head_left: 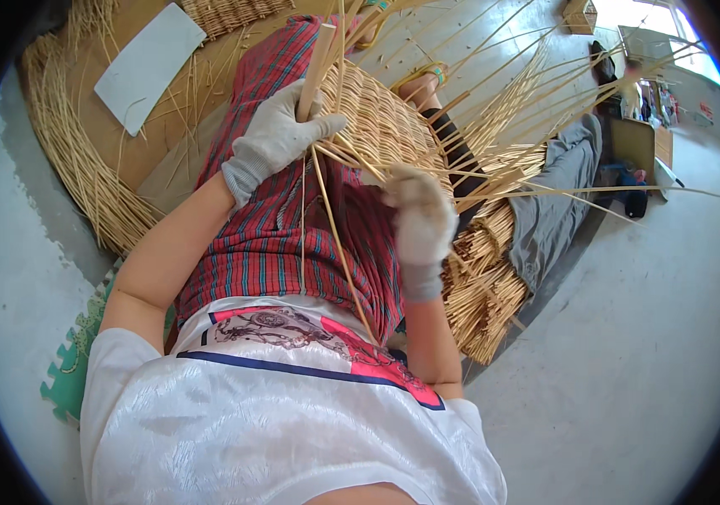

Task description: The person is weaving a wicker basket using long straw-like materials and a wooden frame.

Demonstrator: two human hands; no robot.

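A partly woven wicker basket panel (pixel 377 109) lies across my lap, with long loose strands fanning out from its far and right sides. My left hand (pixel 276 130), in a pale knitted glove, is closed round a thick wooden rod (pixel 316 71) at the panel's left edge. Its thumb lies along the weave. Gloved too, my right hand (pixel 420 215) is at the panel's near right edge, blurred, with its fingers curled in. Thin wicker strands (pixel 347 157) run from beside my left thumb toward it. Another long strand (pixel 339 236) hangs down over my red plaid lap cloth.
Bundled wicker rods (pixel 482 290) lie at right, partly under a grey cloth (pixel 557 198). Long loose strands (pixel 82 160) curve along the left. A white board (pixel 149 67) and another woven piece (pixel 233 13) lie farther off. A sandalled foot (pixel 419 88) shows beyond the panel.
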